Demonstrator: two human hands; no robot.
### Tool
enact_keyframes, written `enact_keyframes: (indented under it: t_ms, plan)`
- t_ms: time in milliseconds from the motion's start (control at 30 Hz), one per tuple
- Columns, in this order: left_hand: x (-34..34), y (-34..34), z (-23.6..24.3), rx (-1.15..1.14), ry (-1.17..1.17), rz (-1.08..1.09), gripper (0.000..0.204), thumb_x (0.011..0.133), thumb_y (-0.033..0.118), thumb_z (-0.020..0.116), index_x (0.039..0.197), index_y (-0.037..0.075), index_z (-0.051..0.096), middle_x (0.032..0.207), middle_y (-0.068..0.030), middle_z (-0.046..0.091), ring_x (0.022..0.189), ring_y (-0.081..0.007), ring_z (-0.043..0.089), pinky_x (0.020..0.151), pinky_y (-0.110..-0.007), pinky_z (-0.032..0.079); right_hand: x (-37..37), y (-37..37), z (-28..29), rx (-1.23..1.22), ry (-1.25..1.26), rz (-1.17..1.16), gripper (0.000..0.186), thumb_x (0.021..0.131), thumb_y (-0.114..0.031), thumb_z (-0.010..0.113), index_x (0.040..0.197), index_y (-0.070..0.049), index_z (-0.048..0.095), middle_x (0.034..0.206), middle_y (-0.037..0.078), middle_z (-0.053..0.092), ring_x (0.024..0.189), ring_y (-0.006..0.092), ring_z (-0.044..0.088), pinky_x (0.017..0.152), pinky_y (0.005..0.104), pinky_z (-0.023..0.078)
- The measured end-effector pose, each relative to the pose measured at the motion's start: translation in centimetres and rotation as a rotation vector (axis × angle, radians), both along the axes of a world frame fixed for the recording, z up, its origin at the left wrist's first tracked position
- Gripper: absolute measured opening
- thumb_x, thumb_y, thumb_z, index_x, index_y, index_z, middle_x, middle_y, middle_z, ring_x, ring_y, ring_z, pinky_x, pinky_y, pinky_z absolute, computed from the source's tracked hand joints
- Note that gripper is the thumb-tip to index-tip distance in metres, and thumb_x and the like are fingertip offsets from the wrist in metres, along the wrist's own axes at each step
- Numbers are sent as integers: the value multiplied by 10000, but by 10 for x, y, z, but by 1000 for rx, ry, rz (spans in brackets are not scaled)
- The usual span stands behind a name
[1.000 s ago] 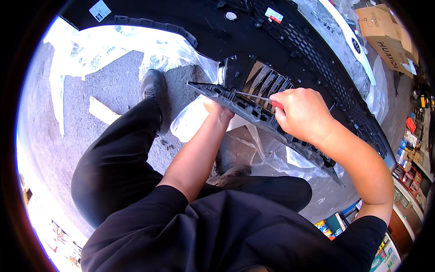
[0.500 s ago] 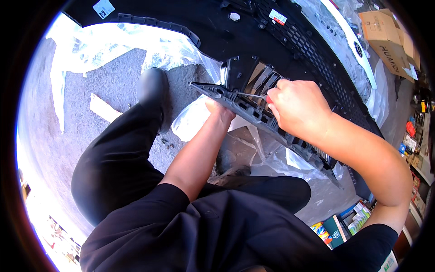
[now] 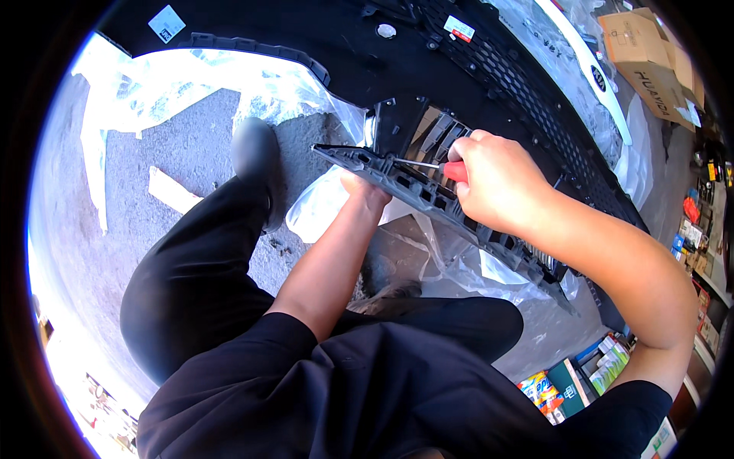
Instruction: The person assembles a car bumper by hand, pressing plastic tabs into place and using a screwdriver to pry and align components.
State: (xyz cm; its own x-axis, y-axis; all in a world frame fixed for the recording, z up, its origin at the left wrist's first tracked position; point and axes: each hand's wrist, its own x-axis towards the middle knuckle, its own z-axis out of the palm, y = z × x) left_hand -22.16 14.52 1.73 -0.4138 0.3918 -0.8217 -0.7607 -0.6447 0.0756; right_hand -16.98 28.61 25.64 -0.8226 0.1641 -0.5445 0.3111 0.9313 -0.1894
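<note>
My right hand (image 3: 497,180) is closed round the red handle of a screwdriver (image 3: 454,171). Its thin metal shaft points left, the tip at the upper edge of a long black plastic car grille (image 3: 436,200). Clip tabs and square openings run along the grille, which slants from upper left to lower right. From below, my left hand (image 3: 367,189) grips the grille near its left end; the fingers are hidden behind it. Just beyond lies a large black car bumper (image 3: 352,57) with a honeycomb mesh section.
Clear plastic wrapping (image 3: 283,76) lies under and around the bumper. A white trim strip (image 3: 589,65) and a cardboard box (image 3: 650,65) are at the far right. Packaged goods (image 3: 547,394) stand at the lower right. A scrap of white material (image 3: 172,190) is on the concrete floor.
My right hand has shifted slightly back along the screwdriver, so more of the red handle shows. The whole view has moved a little; my left hand keeps its place on the grille.
</note>
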Motion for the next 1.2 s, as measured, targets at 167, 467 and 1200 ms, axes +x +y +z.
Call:
enact_keyframes:
  t_ms: [167, 467, 1200]
  plan:
    - [1, 0, -8, -53, -8, 10, 669, 1084, 497, 202, 1339, 28, 605, 1275, -195, 681, 1089, -389, 691, 930, -564, 574, -3, -9, 7, 15, 83, 107, 149, 868, -133, 682, 911, -14, 761, 930, 204, 735, 833, 352, 749, 807, 433, 610]
    - [1, 4, 3, -2, 10, 29, 656, 1085, 405, 212, 1366, -71, 566, 1323, -248, 656, 1121, -425, 703, 947, -579, 600, -11, 13, -19, -473, -267, -813, 300, 977, -247, 655, 1014, 19, 788, 794, 144, 751, 667, 201, 737, 671, 330, 598]
    - [12, 0, -22, 183, 127, -182, 758, 1038, 595, 272, 1434, 13, 553, 1339, -210, 664, 1150, -374, 689, 986, -526, 585, 174, -1, -58, -204, 468, -995, 400, 1015, -276, 668, 1346, -57, 620, 1091, 184, 743, 958, 309, 728, 876, 399, 552]
